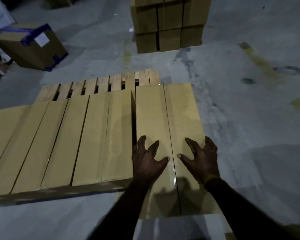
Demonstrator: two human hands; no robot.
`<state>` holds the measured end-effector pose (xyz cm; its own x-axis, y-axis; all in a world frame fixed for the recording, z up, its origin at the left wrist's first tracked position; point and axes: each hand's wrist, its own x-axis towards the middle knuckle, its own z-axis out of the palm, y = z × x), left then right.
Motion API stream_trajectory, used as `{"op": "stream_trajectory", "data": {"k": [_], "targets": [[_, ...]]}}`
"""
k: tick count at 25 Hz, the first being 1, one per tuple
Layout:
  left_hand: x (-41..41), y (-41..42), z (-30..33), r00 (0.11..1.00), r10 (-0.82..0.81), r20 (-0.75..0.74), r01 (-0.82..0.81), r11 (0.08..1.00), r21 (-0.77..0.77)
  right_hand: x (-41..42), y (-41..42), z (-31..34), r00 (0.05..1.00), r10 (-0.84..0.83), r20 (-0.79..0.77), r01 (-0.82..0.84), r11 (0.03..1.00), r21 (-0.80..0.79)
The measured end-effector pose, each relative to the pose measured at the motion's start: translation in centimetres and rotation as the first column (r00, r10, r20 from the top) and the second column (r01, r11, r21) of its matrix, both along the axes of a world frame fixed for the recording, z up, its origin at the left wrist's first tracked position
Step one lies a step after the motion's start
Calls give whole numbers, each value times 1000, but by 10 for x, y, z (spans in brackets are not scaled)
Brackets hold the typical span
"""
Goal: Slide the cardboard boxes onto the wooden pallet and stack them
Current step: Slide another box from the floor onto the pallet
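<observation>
A wooden pallet (128, 80) lies on the concrete floor, its far slats bare. Several long cardboard boxes (87, 139) lie side by side across it. A further long cardboard box (164, 110), taped down its middle seam, sits at the right end of the row and sticks out toward me past the others. My left hand (148, 160) and my right hand (200, 157) both rest flat on top of this box near its close end, fingers spread, one on each side of the seam.
A tall stack of cardboard boxes (168, 25) stands on the floor beyond the pallet. A box with blue tape and a white label (33, 47) sits at far left. Bare stained concrete floor (249, 101) stretches to the right.
</observation>
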<state>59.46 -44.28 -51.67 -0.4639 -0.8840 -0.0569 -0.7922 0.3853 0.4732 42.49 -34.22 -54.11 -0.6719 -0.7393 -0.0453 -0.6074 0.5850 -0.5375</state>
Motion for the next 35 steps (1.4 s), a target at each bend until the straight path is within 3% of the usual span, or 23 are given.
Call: {"op": "stream_trajectory", "data": {"k": [14, 16, 17, 19, 21, 28, 35], "targets": [[-4, -82, -48, 994, 84, -75, -75, 990, 118, -13, -79, -59, 996, 86, 12, -86, 994, 71], [-6, -88, -55, 996, 30, -89, -17, 989, 144, -11, -85, -69, 993, 108, 44, -113, 987, 114], [-7, -88, -59, 996, -86, -14, 87, 990, 114, -9, -87, -73, 992, 113, 55, -119, 984, 130], [-9, -84, -68, 913, -311, 265, 314, 949, 33, -6, -90, -78, 992, 116, 54, -123, 981, 152], [-5, -75, -72, 852, -352, 389, 332, 936, 118, -5, -87, -78, 989, 140, 46, -146, 973, 179], [43, -44, -62, 804, -363, 471, 277, 929, 245, 2, -44, -65, 911, 409, 46, -393, 830, 395], [95, -10, -48, 697, -479, 534, 371, 878, 303, 0, 28, -56, 791, 591, 159, -584, 651, 484]]}}
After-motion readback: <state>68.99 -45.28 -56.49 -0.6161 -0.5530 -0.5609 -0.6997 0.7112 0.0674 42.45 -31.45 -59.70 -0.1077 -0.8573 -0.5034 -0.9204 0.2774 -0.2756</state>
